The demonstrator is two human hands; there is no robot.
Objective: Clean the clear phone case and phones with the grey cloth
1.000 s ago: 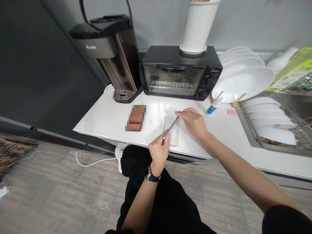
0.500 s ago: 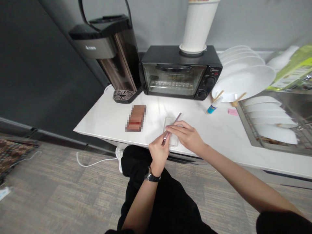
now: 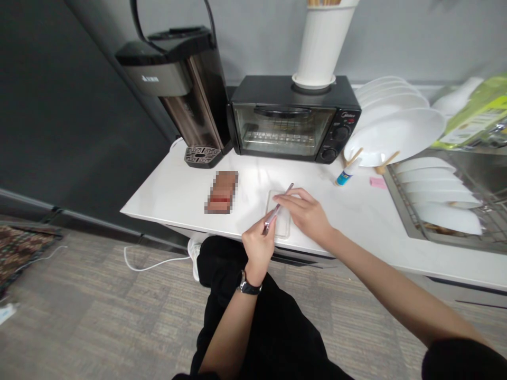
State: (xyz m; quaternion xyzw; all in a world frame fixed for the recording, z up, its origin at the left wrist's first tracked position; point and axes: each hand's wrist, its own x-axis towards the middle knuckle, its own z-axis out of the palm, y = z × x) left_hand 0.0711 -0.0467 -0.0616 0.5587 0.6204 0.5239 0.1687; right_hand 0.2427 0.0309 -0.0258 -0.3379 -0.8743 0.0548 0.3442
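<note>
A slim, shiny pinkish phone (image 3: 271,219), seen nearly edge-on, is pinched at its lower end by my left hand (image 3: 259,245). My right hand (image 3: 307,214) has its fingers closed on the upper part of the same phone. Beneath both hands, a clear phone case (image 3: 282,227) lies on the white countertop (image 3: 253,182), partly covered by them. To the left a pixelated reddish-brown object (image 3: 222,192) rests on the counter.
A water dispenser (image 3: 198,100) and a black toaster oven (image 3: 293,119) stand at the back, with a white container (image 3: 325,45) on the oven. A glue bottle (image 3: 344,177), pink block (image 3: 378,182), plates (image 3: 400,129) and a dish rack (image 3: 415,227) are right.
My right hand has shifted slightly along the phone, and its fingers are a little straighter. My left hand has barely moved. The camera view has shifted slightly.
</note>
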